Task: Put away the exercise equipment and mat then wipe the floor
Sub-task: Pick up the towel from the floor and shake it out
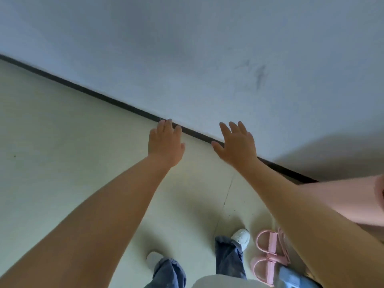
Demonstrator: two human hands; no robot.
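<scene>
My left hand (165, 142) and my right hand (238, 143) reach forward side by side over the pale floor (62, 152), both with straight fingers and holding nothing. Their fingertips point at the dark baseboard (116, 101) where the floor meets the white wall (207, 48). A pink piece of exercise equipment with loops and straps (269, 254) lies on the floor by my right foot, partly hidden under my right forearm. No mat is in view.
My feet in white shoes (241, 235) and blue jeans stand at the bottom middle. A light blue object (293, 276) lies beside the pink equipment. Dark smudges mark the wall (259, 75). A thin crack runs across the floor (227, 194).
</scene>
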